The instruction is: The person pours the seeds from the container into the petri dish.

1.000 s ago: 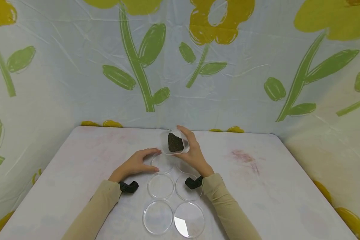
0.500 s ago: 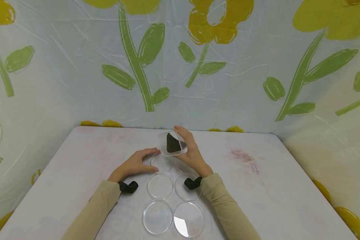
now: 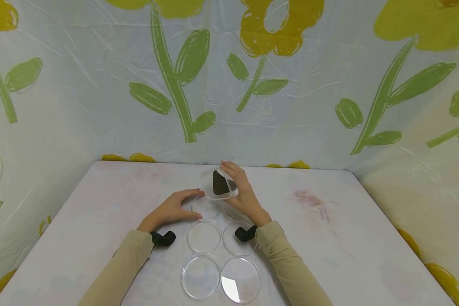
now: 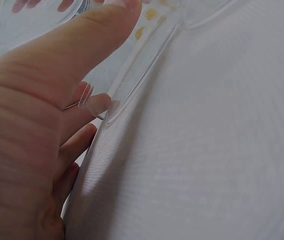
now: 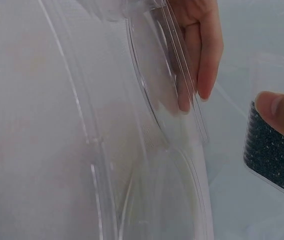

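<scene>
My right hand (image 3: 246, 197) grips a clear plastic tub (image 3: 209, 191) and holds it tilted over the far end of two columns of clear petri dishes. Dark, fine granules (image 3: 219, 183) lie heaped against one side inside the tub; the right wrist view shows the granules (image 5: 267, 150) below my thumb. With thumb and fingers spread around its rim, my left hand (image 3: 170, 208) holds the far-left petri dish (image 3: 208, 208). Close up in the left wrist view, a fingertip (image 4: 99, 103) meets that dish's edge. The far-right dish (image 3: 233, 211) is partly hidden behind my right hand.
Nearer to me stand more dishes: a middle-left dish (image 3: 204, 237), a middle-right dish (image 3: 233, 246) partly under my wrist camera, a near-left dish (image 3: 200, 277) and a near-right dish (image 3: 241, 280). A flower-printed cloth (image 3: 306, 106) hangs behind the white table (image 3: 367, 238).
The tub in my right hand has shifted slightly left and tilted further, and the dark granules show as a narrower heap. My left hand has stayed at the far-left dish.
</scene>
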The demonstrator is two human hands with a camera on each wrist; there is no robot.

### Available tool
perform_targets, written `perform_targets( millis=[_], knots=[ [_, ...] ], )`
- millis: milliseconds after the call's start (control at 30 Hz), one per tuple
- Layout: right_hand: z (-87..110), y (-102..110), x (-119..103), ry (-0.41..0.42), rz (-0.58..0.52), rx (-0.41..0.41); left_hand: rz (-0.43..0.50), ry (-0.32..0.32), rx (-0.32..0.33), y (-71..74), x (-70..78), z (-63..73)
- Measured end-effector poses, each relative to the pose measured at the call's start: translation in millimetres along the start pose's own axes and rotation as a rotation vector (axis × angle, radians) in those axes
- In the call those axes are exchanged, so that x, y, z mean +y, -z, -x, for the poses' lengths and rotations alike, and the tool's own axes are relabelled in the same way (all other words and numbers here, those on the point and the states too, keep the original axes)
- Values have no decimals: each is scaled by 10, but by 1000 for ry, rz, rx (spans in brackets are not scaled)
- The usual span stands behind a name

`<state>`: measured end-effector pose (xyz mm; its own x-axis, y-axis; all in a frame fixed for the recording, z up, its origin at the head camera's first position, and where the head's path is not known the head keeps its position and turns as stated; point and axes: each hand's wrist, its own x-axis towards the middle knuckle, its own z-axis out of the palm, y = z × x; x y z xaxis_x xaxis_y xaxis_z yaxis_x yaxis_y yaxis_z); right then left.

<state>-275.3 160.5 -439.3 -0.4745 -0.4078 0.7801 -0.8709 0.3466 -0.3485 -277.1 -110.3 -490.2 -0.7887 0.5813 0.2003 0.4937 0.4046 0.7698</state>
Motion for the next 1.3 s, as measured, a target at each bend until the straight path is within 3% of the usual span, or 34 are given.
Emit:
perform_targets(
  millis=[900, 1300],
  knots=[
    [1, -5, -22, 89, 23, -28, -14, -11, 10, -11, 12, 13],
    [5, -17, -17, 81, 30, -55, -5, 6, 17, -2, 29, 22]
  ],
)
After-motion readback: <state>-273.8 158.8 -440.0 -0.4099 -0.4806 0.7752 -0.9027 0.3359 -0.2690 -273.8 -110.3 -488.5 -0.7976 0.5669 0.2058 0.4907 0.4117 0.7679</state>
